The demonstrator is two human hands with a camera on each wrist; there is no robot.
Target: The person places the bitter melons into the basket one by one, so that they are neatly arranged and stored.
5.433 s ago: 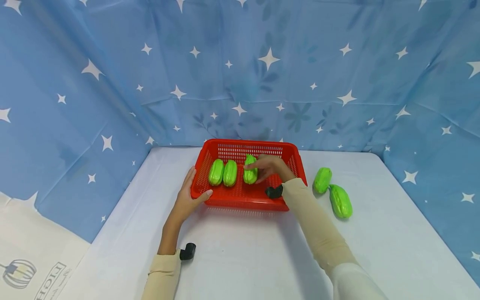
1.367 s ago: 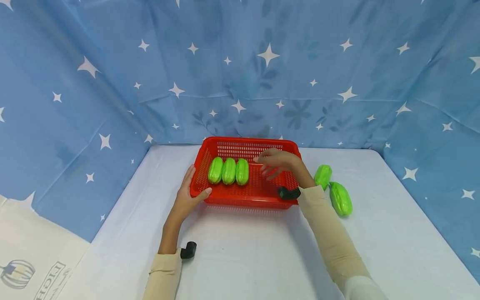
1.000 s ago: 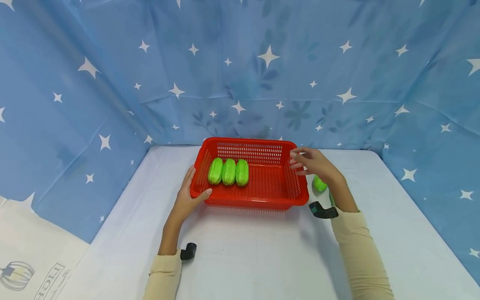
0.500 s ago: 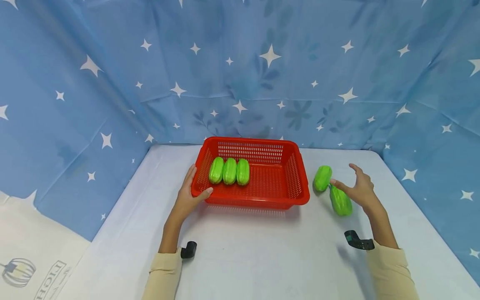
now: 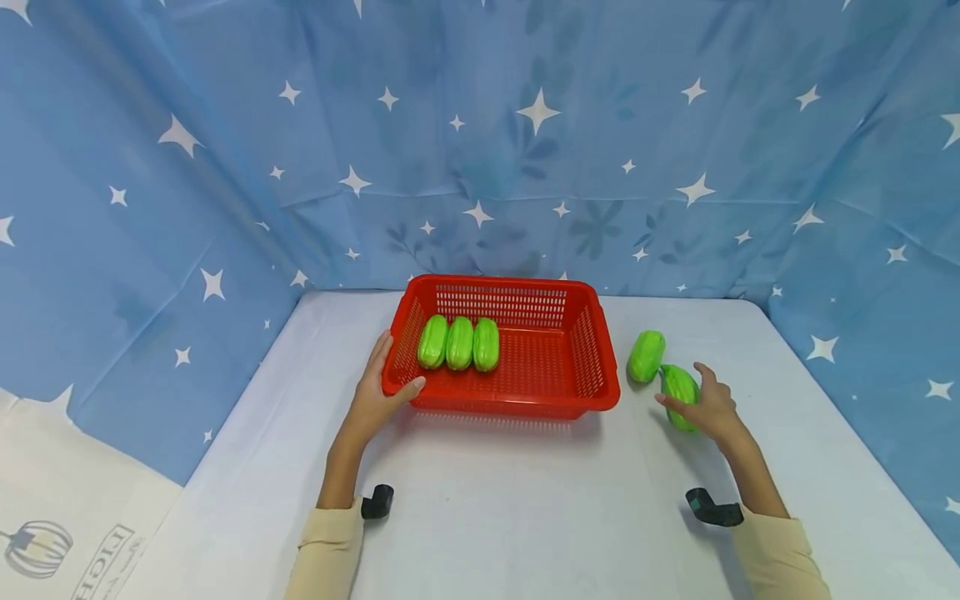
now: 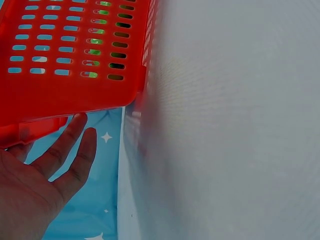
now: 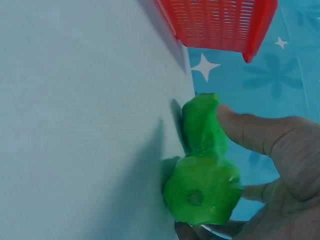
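I read "LIGH" on pale cloth [image 5: 67, 467], lower left. Left hand [image 5: 371, 402], fingers extended, touches red basket [image 5: 495, 405]. Right hand [image 5: 712, 412], spread wide, around nearer green gourd [image 5: 678, 383] on white table [image 5: 525, 517], right of basket.

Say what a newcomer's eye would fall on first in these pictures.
Probably the bright red, rectangular, perforated plastic basket near the centre of the head view, with three glossy green oblong vegetables lined up in its left half. Next might come two matching green vegetables on the white tabletop to its right, the nearer one framed by the spread right hand.
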